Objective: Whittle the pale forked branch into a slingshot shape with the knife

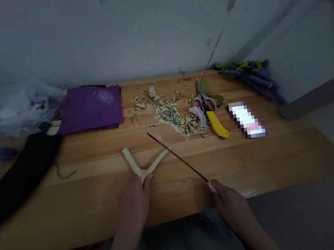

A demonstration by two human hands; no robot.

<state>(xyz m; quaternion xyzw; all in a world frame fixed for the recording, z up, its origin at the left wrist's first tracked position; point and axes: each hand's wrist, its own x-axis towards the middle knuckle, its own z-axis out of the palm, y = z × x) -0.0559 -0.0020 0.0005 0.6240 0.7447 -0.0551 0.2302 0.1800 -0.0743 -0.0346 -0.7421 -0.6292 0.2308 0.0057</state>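
My left hand (137,199) is closed around the stem of a peeled, pale forked stick (142,173), shaped like a slingshot frame. Its two prongs point away from me, above the wooden table. In my right hand (229,199) is a slim dark file (178,157), gripped at its whitish wrapped end. The file slants up and to the left, and its shaft crosses the tip of the right prong in this view; whether they touch, I cannot tell. Beyond both hands lies a heap of wood shavings (178,119).
Scissors (203,99) and a yellow-handled cutter (217,125) lie right of the shavings, near a phone (247,120). Cut branches (253,75) rest at the back right. Purple sheets (92,108), a plastic bag (18,108) and a black sleeve-like object (22,178) occupy the left.
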